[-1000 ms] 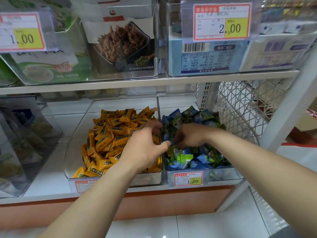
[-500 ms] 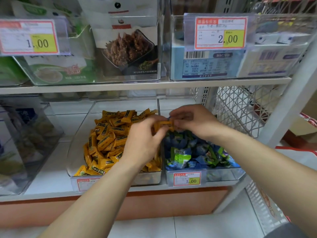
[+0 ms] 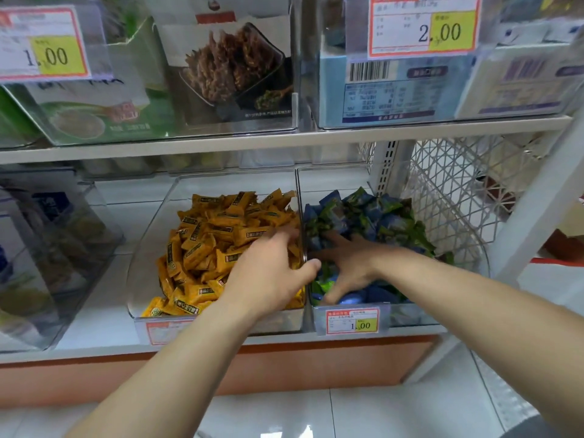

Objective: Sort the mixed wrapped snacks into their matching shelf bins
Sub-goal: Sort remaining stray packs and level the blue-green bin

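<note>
Left hand [image 3: 268, 273] fingers loosely spread on orange snacks [image 3: 202, 248], grasp unclear, right hand [image 3: 350, 263] splayed flat on blue-green snacks [image 3: 373, 216], holding nothing visible.

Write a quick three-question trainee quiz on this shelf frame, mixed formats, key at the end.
1. True or false: the left hand is over the bin of orange snacks.
2. Which bin is the right hand in? A. blue-green snacks B. orange snacks C. white wire basket
3. Fill in: the price tag on the front of the blue-green bin reads ____.

Key: 1 true; 2 A; 3 1.00
</note>
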Demonstrator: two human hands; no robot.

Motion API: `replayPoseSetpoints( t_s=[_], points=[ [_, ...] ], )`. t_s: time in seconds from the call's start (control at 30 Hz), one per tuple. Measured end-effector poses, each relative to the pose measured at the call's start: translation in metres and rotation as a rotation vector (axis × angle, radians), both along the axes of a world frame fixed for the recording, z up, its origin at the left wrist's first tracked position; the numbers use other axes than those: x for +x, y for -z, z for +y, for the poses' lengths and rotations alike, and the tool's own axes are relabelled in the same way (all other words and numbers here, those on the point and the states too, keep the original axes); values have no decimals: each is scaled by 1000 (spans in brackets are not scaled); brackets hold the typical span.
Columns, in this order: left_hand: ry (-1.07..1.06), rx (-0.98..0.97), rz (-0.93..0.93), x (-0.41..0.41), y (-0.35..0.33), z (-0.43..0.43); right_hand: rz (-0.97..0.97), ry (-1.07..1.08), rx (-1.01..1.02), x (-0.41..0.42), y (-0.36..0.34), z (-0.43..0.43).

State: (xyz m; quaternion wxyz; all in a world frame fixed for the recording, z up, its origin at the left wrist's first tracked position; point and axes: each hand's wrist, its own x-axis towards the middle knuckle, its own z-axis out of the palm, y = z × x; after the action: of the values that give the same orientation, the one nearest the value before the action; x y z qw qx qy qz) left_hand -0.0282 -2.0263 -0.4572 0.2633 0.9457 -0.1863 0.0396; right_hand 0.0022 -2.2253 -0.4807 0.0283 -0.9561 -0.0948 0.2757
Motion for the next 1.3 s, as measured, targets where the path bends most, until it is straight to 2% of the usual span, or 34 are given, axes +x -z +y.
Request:
replayPoseSetpoints(
  t_s=[0.1,0.2,0.33,0.43,0.53,0.6,0.67,0.8,0.87,0.93,0.97,1.03,1.07,1.13,1.3],
  points=[
    [5,-19,12,3,2,0,-86,-33,6,5,5,-1],
    [11,-30,24,4,1,1,-161,-51,144,7,9,-3],
    [31,-49,43,3,-1,3,-205,-99,201,5,7,-7],
    [43,-69,54,5,-2,5,-337,-104,236,8,-5,-14],
    [56,-75,59,6,-2,6,-521,-22,313,16,-27,-36],
    [57,-79,62,6,-2,6,-566,66,361,21,-41,-56],
    [55,-80,67,7,-2,5,-529,84,315,24,-49,-71],
    [62,-86,72,8,-2,6,-285,85,-2,21,-56,-82],
    [67,-84,71,8,-2,6,-412,79,-63,13,-61,-73],
    [69,-80,65,8,-2,7,-550,17,160,-3,-64,-51],
    [70,-80,59,8,-2,6,-463,12,315,-12,-64,-39],
    [74,-79,49,8,-2,6,-69,22,468,-27,-53,-16],
    [76,-80,47,7,-2,7,82,2,441,-30,-45,-11],
    [77,-87,53,7,-2,7,162,-83,272,-28,-30,-9],
    [76,-82,71,7,-2,7,7,-170,-132,-12,-20,-33]
  ],
)
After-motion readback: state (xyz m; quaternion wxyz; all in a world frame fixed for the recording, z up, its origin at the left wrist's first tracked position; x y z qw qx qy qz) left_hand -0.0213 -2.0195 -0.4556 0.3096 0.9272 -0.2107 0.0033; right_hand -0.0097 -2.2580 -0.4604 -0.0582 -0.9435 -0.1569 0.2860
